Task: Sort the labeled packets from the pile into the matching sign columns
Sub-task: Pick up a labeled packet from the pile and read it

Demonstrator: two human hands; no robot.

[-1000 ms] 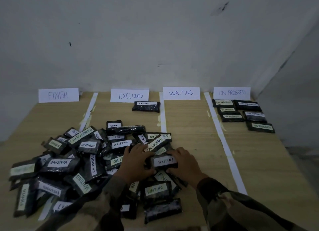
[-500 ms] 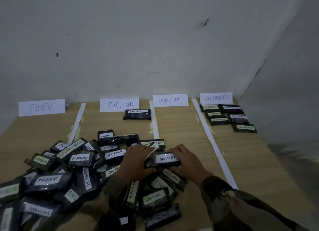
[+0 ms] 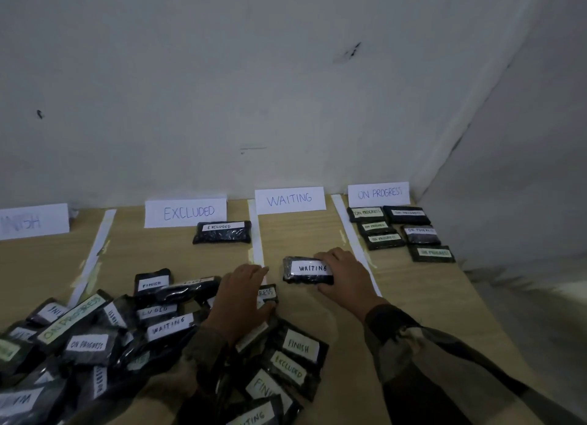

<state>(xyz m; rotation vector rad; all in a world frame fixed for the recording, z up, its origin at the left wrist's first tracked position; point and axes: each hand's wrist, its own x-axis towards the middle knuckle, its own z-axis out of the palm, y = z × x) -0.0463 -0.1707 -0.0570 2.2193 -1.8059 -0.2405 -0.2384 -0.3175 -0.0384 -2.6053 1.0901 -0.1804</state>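
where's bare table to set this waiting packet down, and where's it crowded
Barest: the wood between the WAITING sign and the WAITING packet in the right hand, bordered by two white strips. Also free: in front of the FINISH sign, and left of the EXCLUDED packet. Crowded: the pile near left and the ON PROGRESS packets.

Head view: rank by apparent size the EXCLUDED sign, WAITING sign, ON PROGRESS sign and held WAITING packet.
EXCLUDED sign
WAITING sign
ON PROGRESS sign
WAITING packet, partly under the right hand
Signs differ only slightly.
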